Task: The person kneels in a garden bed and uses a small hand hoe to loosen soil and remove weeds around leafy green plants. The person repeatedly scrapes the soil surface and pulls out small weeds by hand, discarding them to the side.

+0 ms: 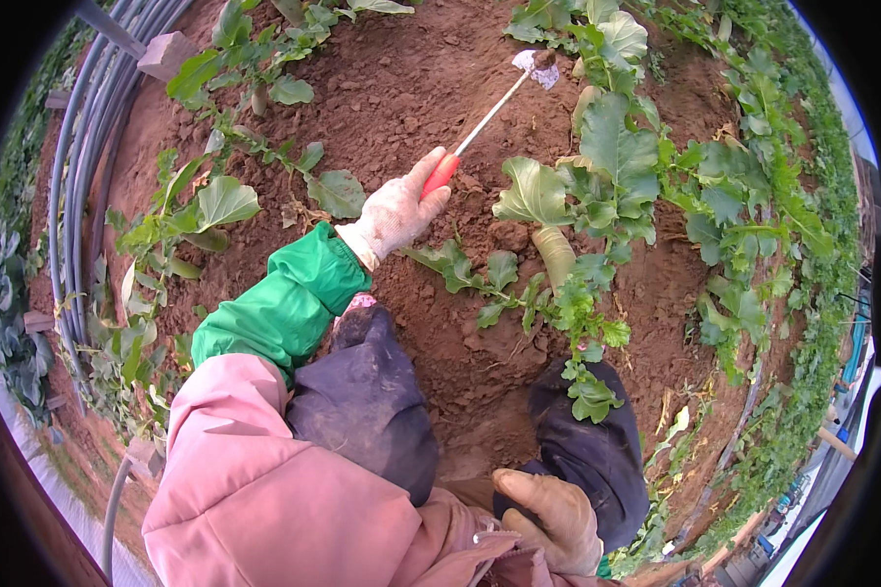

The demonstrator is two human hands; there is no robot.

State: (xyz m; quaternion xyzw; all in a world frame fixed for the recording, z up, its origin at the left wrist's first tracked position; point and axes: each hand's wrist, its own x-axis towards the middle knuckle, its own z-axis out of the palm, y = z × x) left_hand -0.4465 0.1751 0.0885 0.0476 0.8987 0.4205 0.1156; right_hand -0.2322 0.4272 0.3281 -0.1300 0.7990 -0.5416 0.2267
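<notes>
My left hand (400, 209), in a soiled white glove, grips the orange-red handle (442, 174) of a small hand hoe. The thin metal shaft (492, 117) slants up and right to a pale blade (536, 69) with brown soil on it, near the right row of plants. My right hand (554, 513), also gloved, rests low by my right knee with the fingers curled; its palm side is hidden. Closest to the hoe on the right, a pale green radish root (555, 255) lies tilted on the soil under its leaves (534, 192).
More leafy radish plants (209, 205) lie to the left, some with roots showing. Grey pipes (81, 183) run along the left side past blocks (169, 56). Dense green rows (815, 220) stand far right. My knees (367, 400) flank loose brown soil (462, 352).
</notes>
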